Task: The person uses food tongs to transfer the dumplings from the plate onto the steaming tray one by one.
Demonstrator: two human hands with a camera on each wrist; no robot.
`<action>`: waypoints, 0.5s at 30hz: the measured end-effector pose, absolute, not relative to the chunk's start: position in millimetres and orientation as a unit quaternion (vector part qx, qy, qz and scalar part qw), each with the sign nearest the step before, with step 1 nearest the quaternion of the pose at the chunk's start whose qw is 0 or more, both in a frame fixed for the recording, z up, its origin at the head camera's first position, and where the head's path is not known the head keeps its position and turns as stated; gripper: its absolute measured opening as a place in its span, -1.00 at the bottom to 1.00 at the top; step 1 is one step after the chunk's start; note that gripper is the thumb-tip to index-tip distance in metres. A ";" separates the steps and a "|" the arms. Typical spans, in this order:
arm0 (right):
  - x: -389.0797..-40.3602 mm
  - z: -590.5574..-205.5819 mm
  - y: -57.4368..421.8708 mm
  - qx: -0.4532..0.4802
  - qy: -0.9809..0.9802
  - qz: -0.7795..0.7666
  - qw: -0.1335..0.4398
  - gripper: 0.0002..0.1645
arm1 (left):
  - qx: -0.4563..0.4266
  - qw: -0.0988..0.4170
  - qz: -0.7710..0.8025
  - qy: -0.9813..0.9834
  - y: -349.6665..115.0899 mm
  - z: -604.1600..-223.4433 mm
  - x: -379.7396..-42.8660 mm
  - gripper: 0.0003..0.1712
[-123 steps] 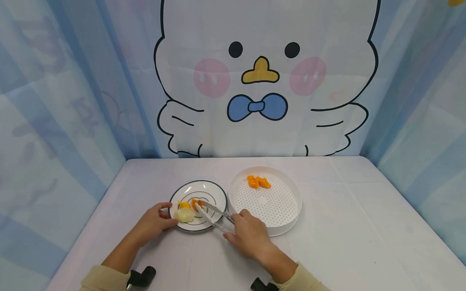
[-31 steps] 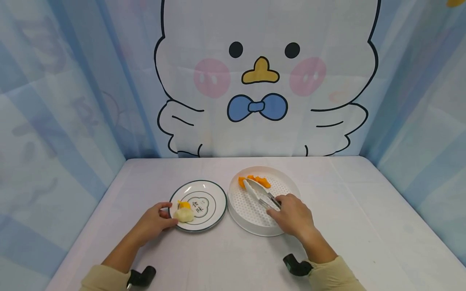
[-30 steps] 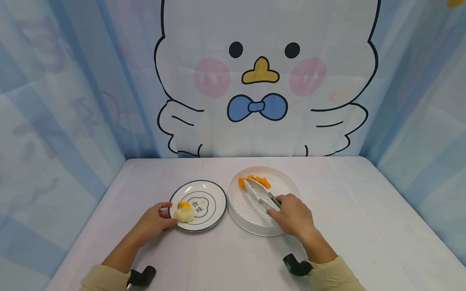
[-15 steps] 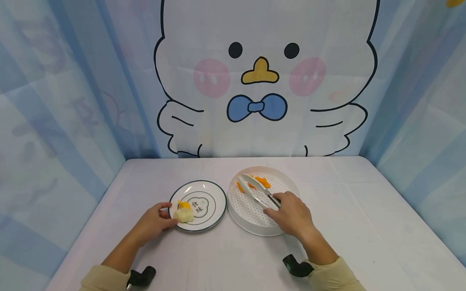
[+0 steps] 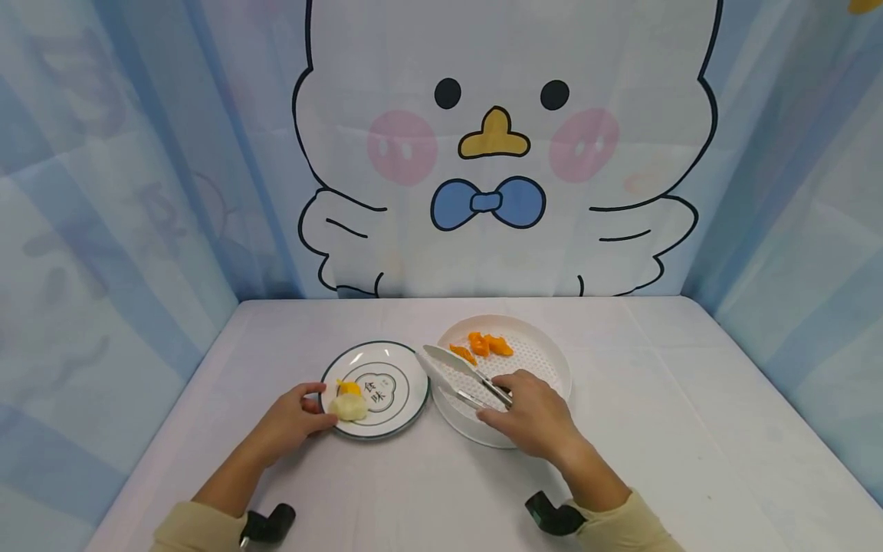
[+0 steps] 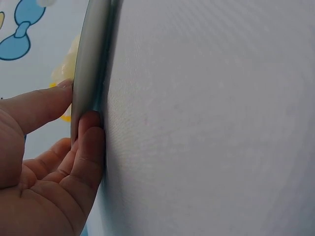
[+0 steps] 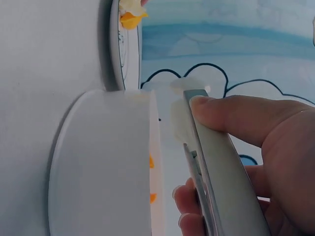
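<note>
My left hand (image 5: pixel 300 418) grips the left rim of a white plate (image 5: pixel 403 368) with a dark green edge, thumb on top and fingers underneath in the left wrist view. On that plate lie a yellow piece (image 5: pixel 349 389) and a pale cream piece (image 5: pixel 350 409), near the thumb. My right hand (image 5: pixel 531 418) holds a pair of tongs (image 5: pixel 476 376) between thumb and fingers. The tongs' white tips are apart with nothing between them, over the gap between plate and steamer tray. Several orange pieces (image 5: pixel 498 345) lie toward the back of the white perforated steamer tray (image 5: pixel 548 368).
The plate and the steamer tray stand side by side on a white-covered table (image 5: pixel 690 429). Behind rises a curtain (image 5: pixel 497 253) printed with a cartoon bird. Black wrist mounts (image 5: pixel 554 514) sit at both sleeves.
The tongs let go of an orange piece in the steamer tray beside the others, then moved left toward the plate. My left hand has stayed on the plate's rim.
</note>
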State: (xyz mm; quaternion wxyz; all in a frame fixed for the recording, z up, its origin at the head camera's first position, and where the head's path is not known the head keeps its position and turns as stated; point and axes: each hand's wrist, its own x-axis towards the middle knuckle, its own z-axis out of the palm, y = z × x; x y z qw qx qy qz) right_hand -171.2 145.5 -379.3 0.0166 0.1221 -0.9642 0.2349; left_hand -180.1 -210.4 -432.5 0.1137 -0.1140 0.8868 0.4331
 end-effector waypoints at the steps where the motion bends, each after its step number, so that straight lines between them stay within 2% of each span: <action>1: -170.4 -379.6 143.3 0.126 -0.963 0.239 0.012 -0.38 | -0.113 0.114 0.433 0.887 -210.2 -432.2 -179.9 -0.22; 15: -162.6 -384.4 110.8 0.212 -0.949 0.233 -0.032 -0.38 | -0.112 0.120 0.432 0.887 -209.7 -429.9 -179.8 -0.22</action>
